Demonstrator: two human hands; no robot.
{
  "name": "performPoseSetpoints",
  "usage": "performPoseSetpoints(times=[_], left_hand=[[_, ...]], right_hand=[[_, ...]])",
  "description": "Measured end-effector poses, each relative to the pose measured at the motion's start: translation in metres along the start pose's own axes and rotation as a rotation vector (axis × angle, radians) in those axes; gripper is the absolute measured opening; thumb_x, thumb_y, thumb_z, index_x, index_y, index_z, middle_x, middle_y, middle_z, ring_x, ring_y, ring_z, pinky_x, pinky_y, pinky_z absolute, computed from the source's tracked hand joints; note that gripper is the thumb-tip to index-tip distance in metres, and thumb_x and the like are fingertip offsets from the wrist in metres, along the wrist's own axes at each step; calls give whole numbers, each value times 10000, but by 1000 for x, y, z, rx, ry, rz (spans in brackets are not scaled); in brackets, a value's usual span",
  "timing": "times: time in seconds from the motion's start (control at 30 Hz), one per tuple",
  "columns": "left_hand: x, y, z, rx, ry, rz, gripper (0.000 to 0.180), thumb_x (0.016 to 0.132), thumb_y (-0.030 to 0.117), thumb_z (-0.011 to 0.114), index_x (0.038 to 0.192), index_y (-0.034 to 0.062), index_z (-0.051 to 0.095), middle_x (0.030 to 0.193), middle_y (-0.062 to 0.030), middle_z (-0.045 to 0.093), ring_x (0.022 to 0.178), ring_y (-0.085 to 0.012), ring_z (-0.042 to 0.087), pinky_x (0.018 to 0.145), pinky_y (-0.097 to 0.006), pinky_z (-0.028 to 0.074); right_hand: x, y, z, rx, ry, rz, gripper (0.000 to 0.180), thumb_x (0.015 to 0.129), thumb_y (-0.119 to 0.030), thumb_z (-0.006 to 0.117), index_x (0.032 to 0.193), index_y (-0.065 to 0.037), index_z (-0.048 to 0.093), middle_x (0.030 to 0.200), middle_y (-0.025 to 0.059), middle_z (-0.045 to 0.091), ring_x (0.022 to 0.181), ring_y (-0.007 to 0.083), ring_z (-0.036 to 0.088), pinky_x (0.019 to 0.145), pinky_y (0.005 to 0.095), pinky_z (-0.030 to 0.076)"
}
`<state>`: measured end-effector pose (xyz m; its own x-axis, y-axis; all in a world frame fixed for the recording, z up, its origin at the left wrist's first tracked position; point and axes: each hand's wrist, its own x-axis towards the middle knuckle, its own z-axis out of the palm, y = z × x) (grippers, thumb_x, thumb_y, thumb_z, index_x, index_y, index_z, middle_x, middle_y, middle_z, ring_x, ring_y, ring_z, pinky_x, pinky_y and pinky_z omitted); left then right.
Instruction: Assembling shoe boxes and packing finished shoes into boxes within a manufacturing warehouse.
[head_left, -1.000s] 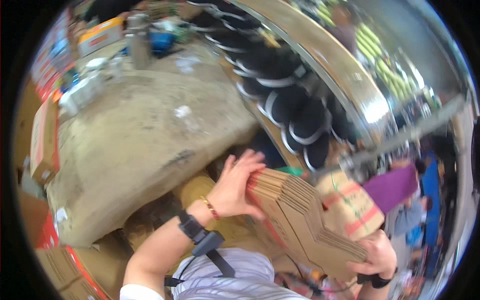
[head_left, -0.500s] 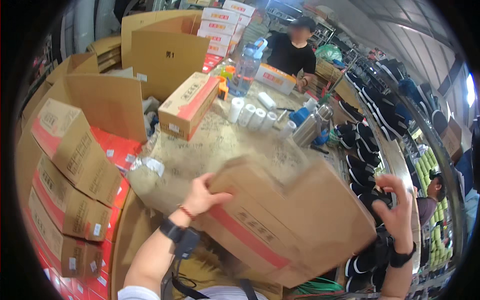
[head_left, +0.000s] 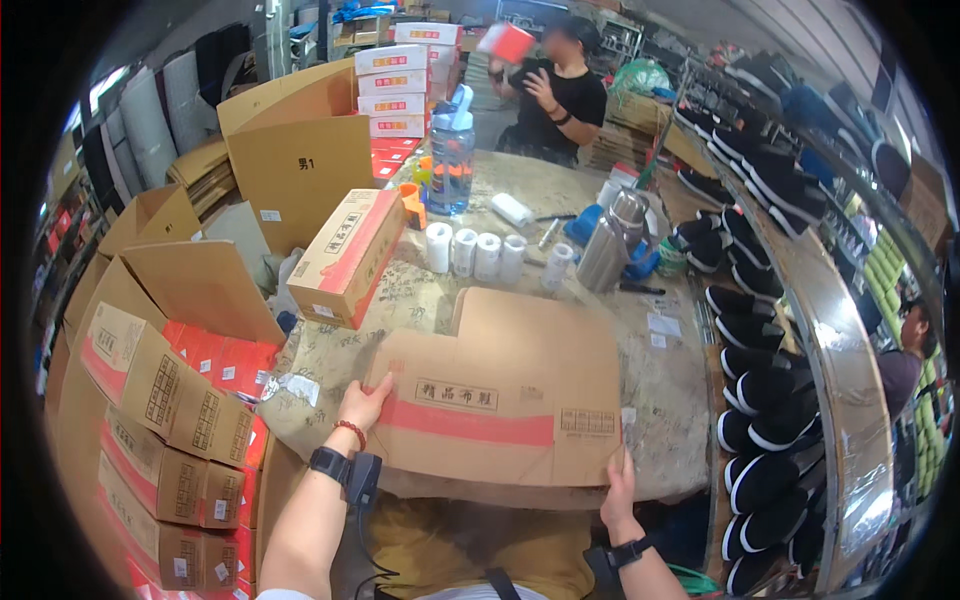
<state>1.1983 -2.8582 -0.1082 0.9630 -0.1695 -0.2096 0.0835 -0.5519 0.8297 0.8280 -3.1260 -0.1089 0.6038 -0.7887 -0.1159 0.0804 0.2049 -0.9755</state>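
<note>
A flattened brown cardboard box (head_left: 500,365) with a red stripe and dark print lies over the near part of the worktable (head_left: 660,400). My left hand (head_left: 364,405) grips its left edge, thumb on top and the other fingers hidden beneath. At its lower right corner my right hand (head_left: 620,490) holds the edge, fingers partly behind the board. Beyond it stands a made-up brown box (head_left: 347,255) with a red side. White label rolls (head_left: 476,252) form a row behind the flat box, beside a steel flask (head_left: 612,240).
Stacked brown boxes (head_left: 165,435) rise at my left, near a large open carton (head_left: 300,180). A blue water bottle (head_left: 453,160) stands farther back. Black shoes (head_left: 765,400) fill the rack on the right. Across the table a person (head_left: 560,95) handles a red-and-white box (head_left: 507,42).
The flat box has swung from a slant to nearly level on the table. My right hand, formerly apart from it, now grips its right corner. The person opposite has raised a box.
</note>
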Motion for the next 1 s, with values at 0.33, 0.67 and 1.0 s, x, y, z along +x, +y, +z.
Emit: performPoseSetpoints(times=[0.33, 0.67, 1.0], left_hand=[[15, 1, -18, -549, -269, 10, 464, 936, 364, 586, 1105, -67, 613, 1023, -124, 673, 932, -167, 629, 828, -285, 479], [-104, 53, -52, -251, -89, 431, 605, 930, 160, 577, 1421, -76, 314, 1476, -201, 356, 1361, -249, 368, 1114, -367, 298], [-111, 166, -43, -684, 185, 954, 815, 882, 592, 522, 1404, 6, 301, 1449, -154, 357, 1264, -249, 426, 1123, -418, 274]], right_hand=[[27, -40, 4, -546, -30, -235, 678, 898, -274, 631, 1448, -24, 321, 1450, 200, 358, 1329, 316, 370, 1087, 402, 307], [1, -82, 16, -1007, -21, -405, 870, 639, -435, 839, 1341, -53, 496, 1375, 267, 430, 1260, 407, 441, 1056, 466, 355], [-17, -183, 21, -1098, -22, -677, 1031, 668, -584, 747, 1421, -14, 334, 1086, 157, 625, 982, 355, 590, 874, 432, 440]])
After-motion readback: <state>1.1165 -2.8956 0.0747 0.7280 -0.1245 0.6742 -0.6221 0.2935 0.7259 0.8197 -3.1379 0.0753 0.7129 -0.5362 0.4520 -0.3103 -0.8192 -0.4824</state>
